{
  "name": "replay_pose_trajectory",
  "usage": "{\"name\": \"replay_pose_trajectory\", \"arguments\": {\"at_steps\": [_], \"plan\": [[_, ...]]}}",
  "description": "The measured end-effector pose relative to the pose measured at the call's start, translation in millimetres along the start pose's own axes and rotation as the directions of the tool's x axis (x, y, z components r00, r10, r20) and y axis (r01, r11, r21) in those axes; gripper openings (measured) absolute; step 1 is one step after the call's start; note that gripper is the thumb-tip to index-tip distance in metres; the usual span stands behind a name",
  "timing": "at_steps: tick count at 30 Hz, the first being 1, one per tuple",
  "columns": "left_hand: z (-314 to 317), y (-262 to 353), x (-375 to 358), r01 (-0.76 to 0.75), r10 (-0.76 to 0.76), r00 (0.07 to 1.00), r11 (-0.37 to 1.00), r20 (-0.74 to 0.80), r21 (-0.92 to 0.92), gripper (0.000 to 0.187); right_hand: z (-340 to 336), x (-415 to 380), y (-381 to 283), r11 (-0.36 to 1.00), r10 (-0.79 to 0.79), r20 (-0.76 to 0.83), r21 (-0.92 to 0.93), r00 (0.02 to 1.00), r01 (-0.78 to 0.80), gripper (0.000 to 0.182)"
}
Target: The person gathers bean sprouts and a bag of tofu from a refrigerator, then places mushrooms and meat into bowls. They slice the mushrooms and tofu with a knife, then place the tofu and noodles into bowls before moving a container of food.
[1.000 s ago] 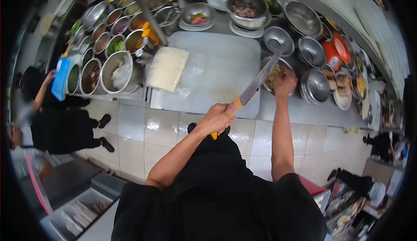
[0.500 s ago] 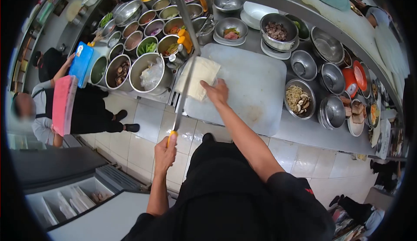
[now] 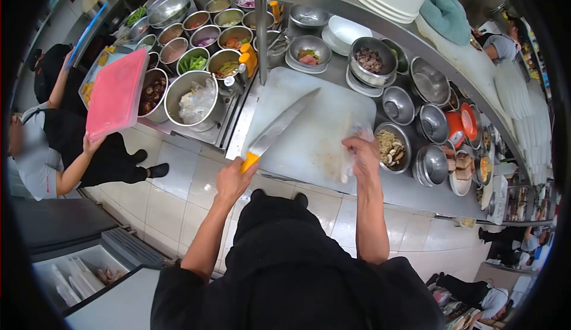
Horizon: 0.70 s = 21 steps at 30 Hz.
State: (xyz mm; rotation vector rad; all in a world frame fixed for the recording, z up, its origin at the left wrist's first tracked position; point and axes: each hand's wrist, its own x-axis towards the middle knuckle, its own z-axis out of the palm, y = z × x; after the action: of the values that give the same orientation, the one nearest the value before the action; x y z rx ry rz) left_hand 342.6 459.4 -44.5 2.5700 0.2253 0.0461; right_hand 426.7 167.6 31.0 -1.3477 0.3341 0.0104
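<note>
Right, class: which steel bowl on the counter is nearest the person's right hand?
The steel bowl holding pale strands and mushroom slices. It sits just beside the right hand; every other steel bowl lies farther off.

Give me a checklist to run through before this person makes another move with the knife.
1. Knife gripped by its handle: ok, left hand on the yellow handle.
2. Right hand apart from the blade: ok.
3. Right hand free: not ok, it holds clear plastic.
4. Cutting board spotless: not ok, faint brownish marks show.
5. Mushroom bowl off the board: ok, it's beside the right edge.
6. Blade touching the board: cannot tell, contact is unclear.
</note>
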Motion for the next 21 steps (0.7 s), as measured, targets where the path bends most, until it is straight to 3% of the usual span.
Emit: {"name": "replay_pose_trajectory", "arguments": {"at_steps": [3,5,6,8,9,10,11,12,13,15,17,18,19,21], "plan": [[36.1,22.9,29.2,-0.111,0.109,0.993,0.994,0.052,0.024,0.041,-20.4,-23.4,-33.8,0.999,-0.033,-0.064,-0.007,0.997,0.032,0.023],[49.0,46.9,38.6,-0.244,0.249,0.962,0.968,-0.113,0.060,0.043,-33.6,-35.0,-50.7,0.998,-0.064,-0.128,0.018,0.990,0.067,0.030],[49.8,69.2,40.6,-0.241,0.234,0.963,0.970,-0.136,-0.038,0.047,-30.2,-41.4,-60.7,0.997,-0.066,-0.127,0.022,0.990,0.069,0.030],[46.4,113.0,45.5,-0.256,0.236,0.961,0.957,-0.144,-0.137,0.052,-25.9,-58.8,-73.0,0.957,-0.068,-0.014,0.280,0.998,0.070,0.031],[44.7,132.0,52.7,0.197,0.103,0.941,0.611,0.324,-0.767,0.054,-27.0,-62.1,-70.5,0.954,-0.074,-0.032,0.288,0.997,0.080,0.031],[42.0,145.8,54.7,0.728,0.312,0.660,-0.045,0.683,-0.684,0.057,-27.6,-63.2,-67.3,0.947,-0.079,0.014,0.312,0.997,0.070,0.028],[36.4,153.4,51.9,0.733,0.324,0.650,-0.025,0.688,-0.680,0.057,-26.6,-63.7,-64.9,0.939,-0.087,0.061,0.337,0.994,0.062,0.025],[28.6,157.8,51.7,0.702,0.398,0.684,-0.132,0.612,-0.699,0.056,-20.5,-62.0,-63.9,0.867,-0.127,0.103,0.494,0.986,0.060,0.020],[22.6,158.8,53.2,0.669,0.458,0.717,-0.241,0.525,-0.703,0.056,-20.4,-59.3,-63.7,0.859,-0.143,0.092,0.507,0.985,0.077,0.020],[16.8,152.9,56.5,0.613,0.410,0.767,-0.239,0.495,-0.753,0.048,-22.8,-53.1,-57.3,0.834,-0.060,0.061,0.551,0.996,0.017,0.042],[4.3,153.1,58.1,0.353,0.178,0.922,-0.018,0.344,-0.936,0.045,-41.3,-37.0,-26.8,0.852,-0.029,0.070,0.524,0.997,-0.012,0.040],[6.9,152.7,62.0,0.246,0.139,0.958,0.057,0.251,-0.968,0.041,-44.4,-30.7,-12.6,0.844,0.000,0.096,0.535,0.995,-0.051,0.039],[7.0,152.6,65.0,0.231,0.136,0.962,0.068,0.238,-0.971,0.041,-48.5,-25.1,-1.9,0.834,0.026,0.122,0.544,0.992,-0.088,0.038],[4.8,155.0,69.1,0.101,0.105,0.985,0.268,0.134,-0.958,0.040,-43.6,-22.3,7.2,0.789,0.013,0.121,0.609,0.993,-0.084,0.033]]}}
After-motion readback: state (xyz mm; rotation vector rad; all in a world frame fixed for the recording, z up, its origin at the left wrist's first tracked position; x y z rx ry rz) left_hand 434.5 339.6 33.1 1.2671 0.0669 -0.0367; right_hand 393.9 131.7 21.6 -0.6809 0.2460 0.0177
